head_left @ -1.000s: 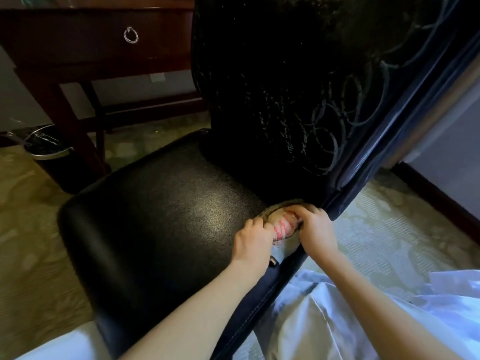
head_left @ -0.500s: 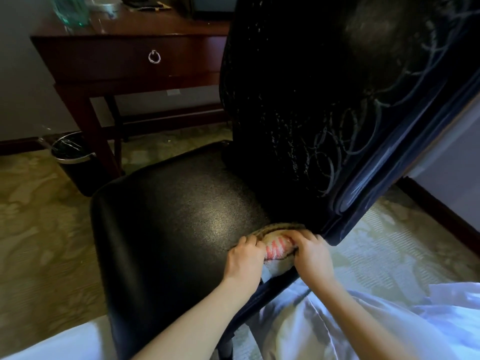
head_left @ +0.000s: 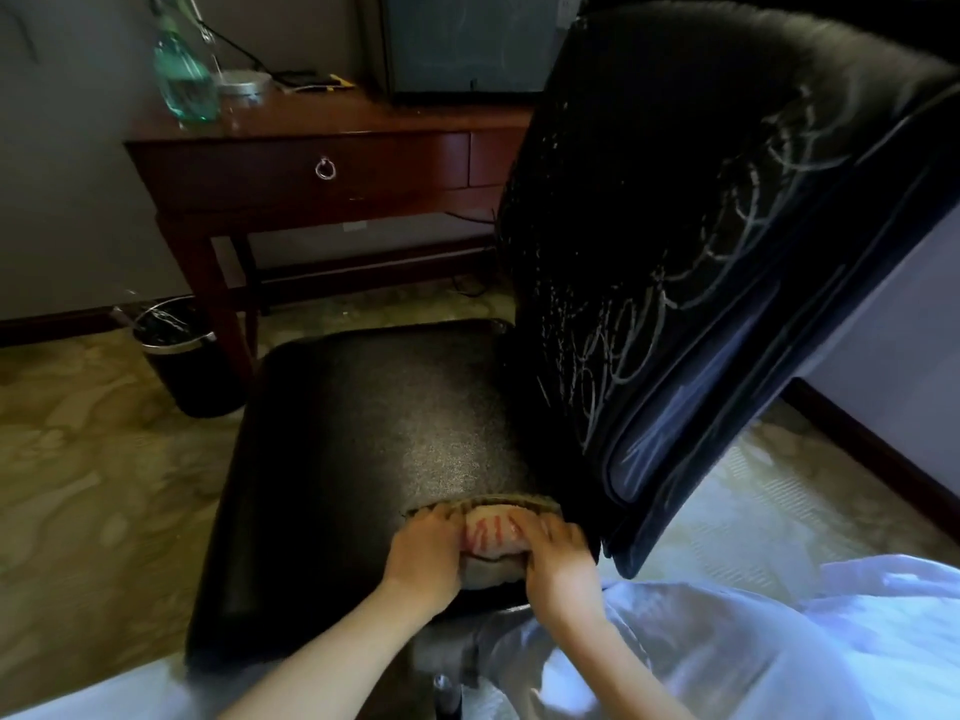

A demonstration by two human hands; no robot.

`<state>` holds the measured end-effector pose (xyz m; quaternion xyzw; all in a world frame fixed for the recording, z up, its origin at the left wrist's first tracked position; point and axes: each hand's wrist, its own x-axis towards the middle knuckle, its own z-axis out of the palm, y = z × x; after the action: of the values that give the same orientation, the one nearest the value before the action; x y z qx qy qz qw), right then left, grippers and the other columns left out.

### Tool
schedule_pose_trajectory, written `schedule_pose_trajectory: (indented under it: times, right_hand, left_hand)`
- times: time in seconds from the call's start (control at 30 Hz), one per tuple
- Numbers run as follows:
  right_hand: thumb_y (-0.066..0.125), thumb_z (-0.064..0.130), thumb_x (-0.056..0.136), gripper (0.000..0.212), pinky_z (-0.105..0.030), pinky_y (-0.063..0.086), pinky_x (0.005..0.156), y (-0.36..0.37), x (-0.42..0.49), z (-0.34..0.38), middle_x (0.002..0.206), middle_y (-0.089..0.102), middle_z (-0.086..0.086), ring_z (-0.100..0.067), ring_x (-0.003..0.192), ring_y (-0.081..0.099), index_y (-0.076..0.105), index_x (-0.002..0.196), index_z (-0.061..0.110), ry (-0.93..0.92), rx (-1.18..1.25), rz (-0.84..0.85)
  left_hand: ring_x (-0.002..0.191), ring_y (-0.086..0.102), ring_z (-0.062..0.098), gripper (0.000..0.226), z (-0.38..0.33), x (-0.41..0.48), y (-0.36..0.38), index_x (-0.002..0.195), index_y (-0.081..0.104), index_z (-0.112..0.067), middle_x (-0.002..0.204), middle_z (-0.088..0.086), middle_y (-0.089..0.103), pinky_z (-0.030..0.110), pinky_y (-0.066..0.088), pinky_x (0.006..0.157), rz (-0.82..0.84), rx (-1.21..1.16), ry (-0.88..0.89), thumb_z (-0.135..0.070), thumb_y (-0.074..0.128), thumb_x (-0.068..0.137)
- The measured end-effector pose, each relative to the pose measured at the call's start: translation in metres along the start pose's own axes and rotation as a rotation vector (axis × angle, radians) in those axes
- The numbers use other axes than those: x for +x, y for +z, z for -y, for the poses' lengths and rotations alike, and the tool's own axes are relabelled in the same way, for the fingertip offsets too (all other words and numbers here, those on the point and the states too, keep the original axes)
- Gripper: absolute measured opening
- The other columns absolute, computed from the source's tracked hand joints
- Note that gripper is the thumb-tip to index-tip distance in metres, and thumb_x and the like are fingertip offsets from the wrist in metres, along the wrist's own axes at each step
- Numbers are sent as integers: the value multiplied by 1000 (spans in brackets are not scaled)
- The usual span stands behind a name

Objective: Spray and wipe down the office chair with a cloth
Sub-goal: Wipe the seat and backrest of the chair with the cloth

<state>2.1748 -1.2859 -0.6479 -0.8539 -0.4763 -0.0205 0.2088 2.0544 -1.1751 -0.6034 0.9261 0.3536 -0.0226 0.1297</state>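
A black office chair fills the view, its pebbled seat [head_left: 374, 439] in the middle and its tall backrest [head_left: 675, 226] on the right, streaked with pale wipe marks. A folded cloth [head_left: 491, 532] with pink stripes lies on the seat's near edge by the foot of the backrest. My left hand [head_left: 423, 556] holds its left end and my right hand [head_left: 558, 556] holds its right end, fingers curled over the cloth. A green spray bottle [head_left: 182, 70] stands on the wooden desk [head_left: 332, 163] at the back left.
A black waste bin [head_left: 182, 361] with a liner stands on the patterned carpet by the desk leg. A dark screen [head_left: 467, 44] sits at the back of the desk. Dark skirting runs along the wall at right. White bedding [head_left: 779, 641] lies in the foreground.
The view has tilted up and pulled back, bringing the desk top and spray bottle into sight. Both hands have stayed on the cloth at the seat's near edge.
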Motion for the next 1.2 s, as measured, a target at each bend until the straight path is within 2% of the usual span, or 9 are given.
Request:
schedule_pose_trajectory:
  times: [0.1,0.2,0.3,0.37,0.47,0.57,0.7,0.83,1.2]
  right_hand:
    - [80,4,34,80,-23,47,44,3,-11,13,81,62,6,-18,61,57,56,104,32,-4,-2,39]
    - [81,7,35,76,-24,47,43,8,-20,24,80,62,6,-18,60,57,56,103,32,-17,0,46]
    - [54,17,58,46,-24,48,47,8,-26,31,79,63,5,-17,59,56,57,102,32,-76,-42,10]
    - [35,20,62,47,-24,49,48,9,-28,31,80,65,3,-19,60,58,60,101,30,-86,-45,-10]
    - [33,21,64,51,-25,52,53,9,-30,31,85,66,3,-20,64,60,64,103,28,-86,-66,-37]
    - [36,22,67,49,-23,52,55,8,-29,31,87,66,6,-17,66,61,67,103,30,-87,-65,-39]
    - [50,18,64,47,-23,52,51,7,-30,34,86,64,5,-19,66,61,59,108,31,-92,-56,6]
    - [84,11,40,81,-24,53,52,6,-32,38,85,64,4,-20,66,60,52,110,32,-75,-21,106]
    - [85,14,35,82,-27,56,60,4,-38,48,95,65,2,-22,74,62,61,112,29,-84,-25,101]
  left_hand:
    - [127,45,22,48,7,-14,-4,139,43,-24,140,-1,46,31,39,102,17,-8,-6,-31,50,92]
    - [128,45,19,51,16,-27,-3,140,41,-28,141,-3,46,30,39,104,-6,-19,-26,-37,50,90]
    - [129,43,17,53,26,-39,1,143,39,-27,143,-4,45,28,36,106,-56,-38,-4,-38,46,91]
    - [131,41,17,55,30,-46,4,144,38,-27,145,-4,43,29,35,108,-79,-49,0,-42,44,92]
    - [131,41,20,52,32,-53,13,143,39,-26,143,-2,44,30,37,105,-94,-50,6,-44,45,94]
    - [117,56,25,48,29,-56,19,132,53,-28,129,1,58,33,48,91,-138,-84,-14,-41,61,86]
    - [80,69,19,56,28,-56,26,99,70,-28,94,-3,70,25,55,62,-198,-38,-7,-47,87,50]
    - [77,69,15,57,33,-54,28,93,70,-28,91,-6,70,22,55,62,-211,12,-5,-45,91,42]
    - [78,70,22,51,44,-54,25,93,71,-22,90,1,71,29,56,64,-278,41,3,-31,91,47]
